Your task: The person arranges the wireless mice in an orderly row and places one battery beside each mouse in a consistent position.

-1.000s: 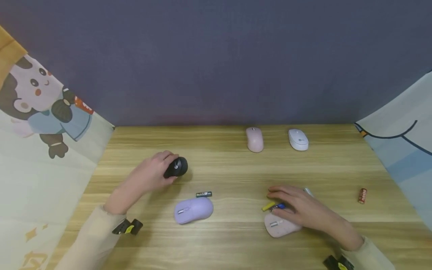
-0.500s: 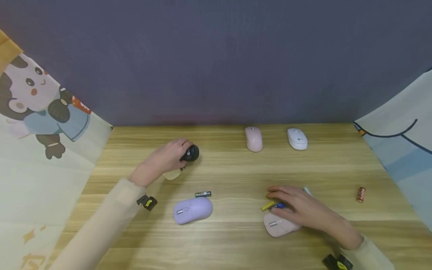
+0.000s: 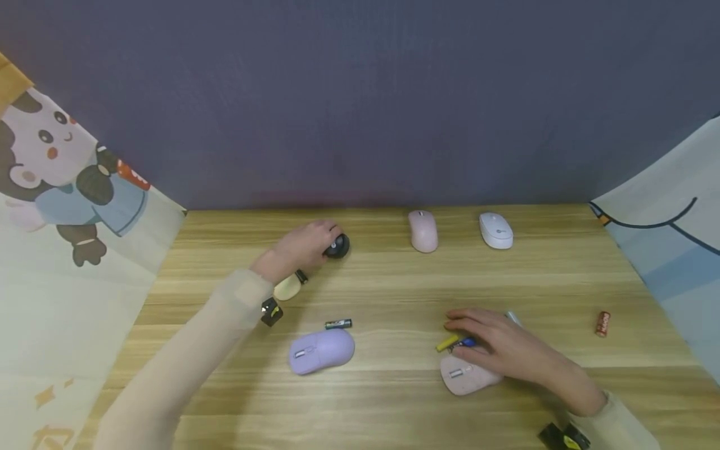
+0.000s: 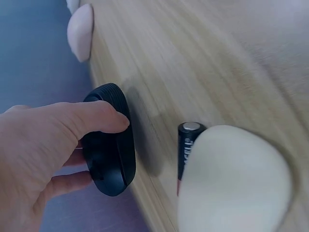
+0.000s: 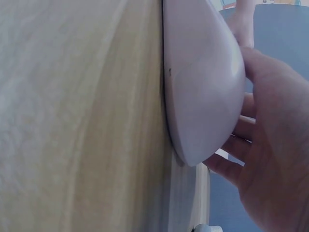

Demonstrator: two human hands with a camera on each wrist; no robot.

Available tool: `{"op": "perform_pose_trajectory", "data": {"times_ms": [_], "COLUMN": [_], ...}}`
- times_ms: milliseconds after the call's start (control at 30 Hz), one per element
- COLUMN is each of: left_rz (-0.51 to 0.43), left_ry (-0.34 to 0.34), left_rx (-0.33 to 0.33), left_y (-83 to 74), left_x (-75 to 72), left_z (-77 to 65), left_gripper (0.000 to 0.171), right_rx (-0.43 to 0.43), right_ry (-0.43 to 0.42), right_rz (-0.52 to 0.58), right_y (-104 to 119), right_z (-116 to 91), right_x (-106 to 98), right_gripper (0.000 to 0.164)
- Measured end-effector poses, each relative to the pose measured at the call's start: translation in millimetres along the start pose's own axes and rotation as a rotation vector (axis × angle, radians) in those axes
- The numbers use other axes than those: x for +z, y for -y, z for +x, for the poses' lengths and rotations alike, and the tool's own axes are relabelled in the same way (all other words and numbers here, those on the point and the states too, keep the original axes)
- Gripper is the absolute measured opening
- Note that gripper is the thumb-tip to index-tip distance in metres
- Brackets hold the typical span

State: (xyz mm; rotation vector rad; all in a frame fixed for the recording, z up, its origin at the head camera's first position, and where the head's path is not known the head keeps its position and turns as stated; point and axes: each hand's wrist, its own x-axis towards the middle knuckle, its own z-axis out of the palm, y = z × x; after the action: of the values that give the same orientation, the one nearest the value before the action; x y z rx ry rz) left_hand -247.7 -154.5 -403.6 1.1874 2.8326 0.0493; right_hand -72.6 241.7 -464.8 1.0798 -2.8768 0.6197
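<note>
My left hand (image 3: 304,245) grips a black mouse (image 3: 337,246) at the back left of the table. In the left wrist view the mouse (image 4: 108,150) is tipped on edge between thumb and fingers, with its shadow on the wood beside it. Under that wrist lie a cream mouse (image 3: 287,288) and a black battery (image 4: 186,145). My right hand (image 3: 500,344) rests loosely over a pale pink mouse (image 3: 464,376), its fingers relaxed. A yellow battery (image 3: 447,343) and a blue battery (image 3: 465,342) lie by its fingers.
A lilac mouse (image 3: 322,351) lies front centre, with a green-and-black battery (image 3: 338,324) behind it. A pink mouse (image 3: 423,231) and a white mouse (image 3: 496,230) sit at the back. A red battery (image 3: 602,324) lies at right; a silvery battery (image 3: 514,318) is partly hidden behind the right hand.
My left hand has carried the black mouse to the right and toward the back, uncovering the cream mouse and black battery. The right hand has stayed put.
</note>
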Motion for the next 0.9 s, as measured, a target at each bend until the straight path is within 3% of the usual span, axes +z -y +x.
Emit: {"op": "perform_pose_trajectory", "data": {"times_ms": [267, 600, 900], "left_rz": [0.098, 0.258, 0.23], "left_ry": [0.096, 0.191, 0.233], "left_rx": [0.013, 0.125, 0.143], "left_y": [-1.5, -10.2, -12.8], "left_x": [-1.0, -6.1, -5.3], "left_z": [25.3, 49.3, 62.8], "left_gripper": [0.06, 0.057, 0.068], "right_rx": [-0.015, -0.008, 0.01], "right_ry": [-0.001, 0.002, 0.014], "right_rz": [0.002, 0.001, 0.015], "right_y": [-1, 0, 0], "right_z": [1, 0, -1], "right_x": [-1, -2, -4], "right_gripper": [0.036, 0.035, 0.035]}}
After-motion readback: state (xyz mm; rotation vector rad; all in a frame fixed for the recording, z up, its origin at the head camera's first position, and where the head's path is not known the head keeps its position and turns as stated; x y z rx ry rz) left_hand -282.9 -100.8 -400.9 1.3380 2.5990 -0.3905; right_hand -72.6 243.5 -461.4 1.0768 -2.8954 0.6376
